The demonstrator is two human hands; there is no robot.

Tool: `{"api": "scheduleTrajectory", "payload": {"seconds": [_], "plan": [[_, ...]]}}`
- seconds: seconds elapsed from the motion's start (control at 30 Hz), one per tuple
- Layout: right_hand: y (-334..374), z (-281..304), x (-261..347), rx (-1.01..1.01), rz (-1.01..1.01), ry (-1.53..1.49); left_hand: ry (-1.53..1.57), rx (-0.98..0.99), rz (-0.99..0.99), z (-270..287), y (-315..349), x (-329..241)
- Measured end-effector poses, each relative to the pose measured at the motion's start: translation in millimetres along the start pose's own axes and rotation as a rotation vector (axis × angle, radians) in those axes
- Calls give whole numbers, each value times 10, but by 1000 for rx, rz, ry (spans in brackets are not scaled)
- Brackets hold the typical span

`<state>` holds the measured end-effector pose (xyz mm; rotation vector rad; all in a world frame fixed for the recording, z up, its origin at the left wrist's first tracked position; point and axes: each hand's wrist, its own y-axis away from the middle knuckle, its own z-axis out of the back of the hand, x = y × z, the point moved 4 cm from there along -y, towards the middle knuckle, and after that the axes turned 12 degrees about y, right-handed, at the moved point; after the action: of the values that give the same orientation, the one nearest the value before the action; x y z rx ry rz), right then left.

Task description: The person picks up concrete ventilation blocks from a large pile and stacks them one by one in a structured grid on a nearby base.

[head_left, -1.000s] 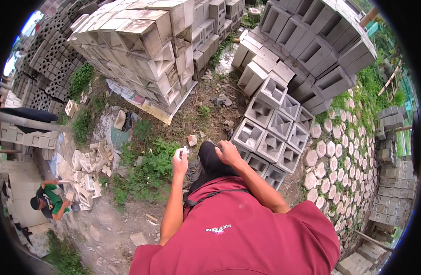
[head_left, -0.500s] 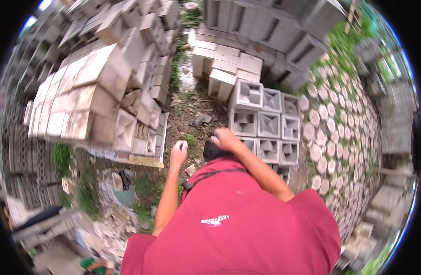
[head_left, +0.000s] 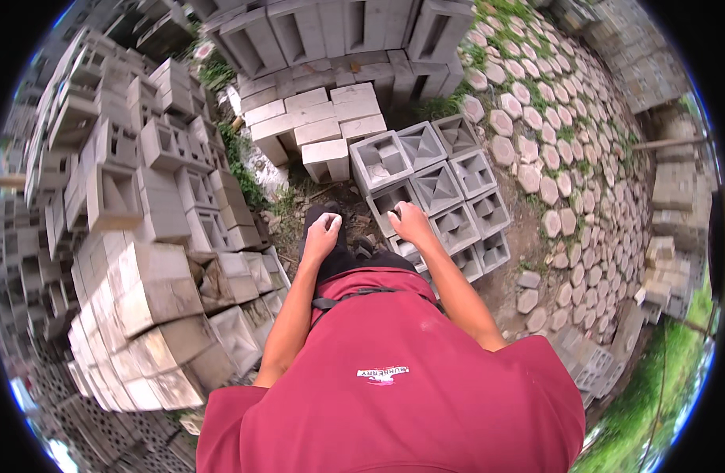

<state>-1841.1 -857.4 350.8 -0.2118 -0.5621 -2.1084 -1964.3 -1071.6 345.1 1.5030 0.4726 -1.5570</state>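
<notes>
"Grey concrete vent blocks, square-faced, laid in a tight grid. Which hand is nearer?"

"Right hand, easily. It hangs over the grid's left side, and the forearm hides some of the lower-left blocks. Contact or a small gap: can't tell from above."

"Fingers?"

"Right ones loosely bent, thumb and forefinger apart, nothing seen between them. Left hand is curled, fingertips drawn in. Something pale shows at the tips; skin, dust or a small object, can't tell."

"Where's the grid from each?"

"From the right fingers: directly below, then spreading away to the right and forward. From the left hand: off to the right, with a gap between, dark trousers partly under it."

"Long axis?"

"Single blocks show square faces, so none to call there. Grid as a whole looks longer front to back, slanting a bit, near end further right. Three columns across at the far end."

"Surroundings?"

"Pale blocks just beyond the grid's far-left corner, ahead of both hands. Big block stack on the left, past the left forearm. Hexagonal pavers on the right, with grass between some."
</notes>
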Motion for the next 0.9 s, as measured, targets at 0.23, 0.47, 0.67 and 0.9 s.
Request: {"api": "scheduleTrajectory", "payload": {"seconds": [0.23, 0.47, 0.67, 0.9], "plan": [[-296, -120, -257, -41, -304, -177, -63, 317, 57, -140, -1339, -182], [-740, -381, -462, -205, -775, -491, -347, 598, 31, -550, -2762, -289], [-1246, -1100, -656, -286, -1071, -534, -634, 754, -115, -924, -3652, 351], [-1793, -2279, -1227, -448, -1437, -997, -440, 795, 90, -1744, -4347, 1268]]}}
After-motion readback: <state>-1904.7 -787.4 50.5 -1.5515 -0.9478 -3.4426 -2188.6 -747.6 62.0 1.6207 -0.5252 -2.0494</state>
